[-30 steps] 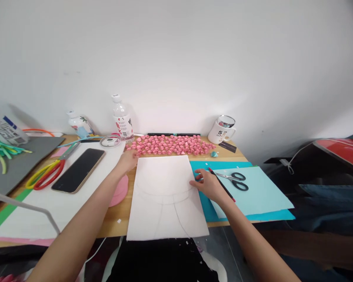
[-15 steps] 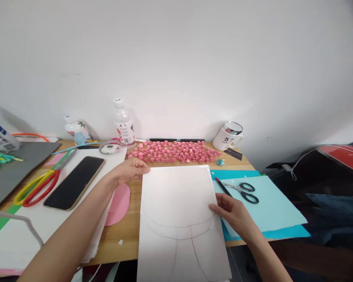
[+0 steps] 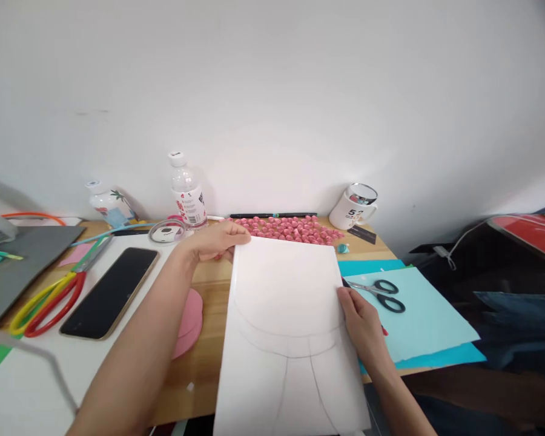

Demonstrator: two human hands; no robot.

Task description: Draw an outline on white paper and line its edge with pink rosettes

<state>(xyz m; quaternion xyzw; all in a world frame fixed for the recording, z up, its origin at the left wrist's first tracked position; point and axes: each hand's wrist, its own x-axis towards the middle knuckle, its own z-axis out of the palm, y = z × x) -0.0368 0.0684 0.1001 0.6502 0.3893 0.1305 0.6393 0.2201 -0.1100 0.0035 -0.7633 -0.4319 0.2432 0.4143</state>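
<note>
A stiff-looking white sheet of paper [image 3: 286,290] with thin grey curved lines drawn on it is held up in front of the table, its lower end past the table edge. My left hand [image 3: 220,239] pinches its top left corner. Along the right edge, my right hand [image 3: 358,315] grips it with the thumb on the front. A black-and-red pen or pencil [image 3: 384,330] shows beside the right hand, its middle hidden; whether the hand also holds it, I cannot tell. Behind the sheet's top edge lie many small pink rolled paper pieces [image 3: 290,227], partly covered.
On the right, black-handled scissors [image 3: 388,295] lie on light blue paper [image 3: 431,315]. A white mug [image 3: 352,209] and a clear bottle [image 3: 188,197] stand by the wall. At left are a phone [image 3: 111,293], red-and-yellow scissors [image 3: 57,300] and pink paper shapes [image 3: 191,324].
Both hands have brought the sheet slightly up and to the right, and it now covers more of the pink pieces. The view has shifted a little.
</note>
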